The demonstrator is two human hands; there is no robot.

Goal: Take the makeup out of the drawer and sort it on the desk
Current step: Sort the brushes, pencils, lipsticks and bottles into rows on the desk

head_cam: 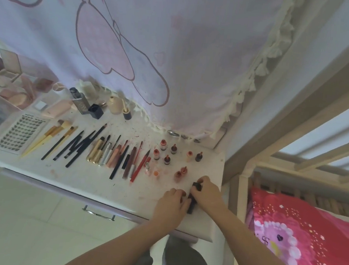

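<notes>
Two hands meet at the lower right of the desk (106,186): the right hand (205,190) curls around a dark tube (193,198), while the left hand (171,205) seems to pinch something small and red beside it. Brushes (50,137), pencils (78,145) and little bottles (167,152) lie sorted in rows across mid-frame.

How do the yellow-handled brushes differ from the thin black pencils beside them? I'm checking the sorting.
The yellow-handled brushes have pale yellow handles and fluffy tan bristle heads; the black pencils are dark all over, with no bristles that I can see. The brushes look thicker, the pencils thinner. The brushes lie left of the pencils, next to the lash tray. Both groups lie flat on the desk, slanting the same way.
</notes>
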